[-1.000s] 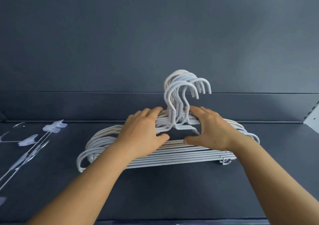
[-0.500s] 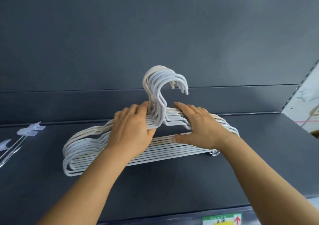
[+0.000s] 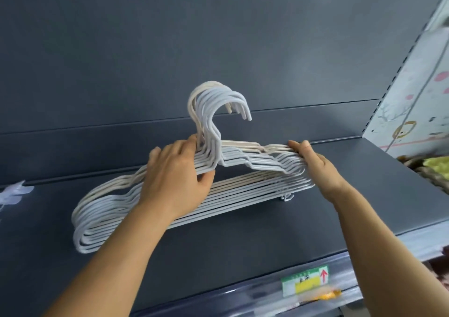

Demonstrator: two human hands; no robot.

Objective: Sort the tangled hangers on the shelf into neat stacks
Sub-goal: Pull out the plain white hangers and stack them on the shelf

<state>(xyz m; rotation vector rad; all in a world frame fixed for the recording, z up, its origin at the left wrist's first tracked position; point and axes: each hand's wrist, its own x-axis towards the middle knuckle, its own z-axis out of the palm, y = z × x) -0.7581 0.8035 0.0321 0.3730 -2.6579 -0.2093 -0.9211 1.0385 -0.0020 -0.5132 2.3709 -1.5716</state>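
Hangers (image 3: pixel 243 190): one bundle on the shelf (image 3: pixel 315 219), long axis left-right, hooks up | left hand (image 3: pixel 175 173): fingers curled round bundle just left of hooks | right hand (image 3: pixel 313 161): fingers pinching right shoulder end | verdict: both hands equally placed for squaring.

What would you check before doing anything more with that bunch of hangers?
1. Left hand grips the stack of hangers beside the hooks: ok.
2. Right hand holds the right shoulder end: ok.
3. Hooks all face one way: ok.
4. Left shoulder ends aligned: not ok, they fan out.
5. Stack resting on the shelf: ok.
6. All hangers untangled: cannot tell.
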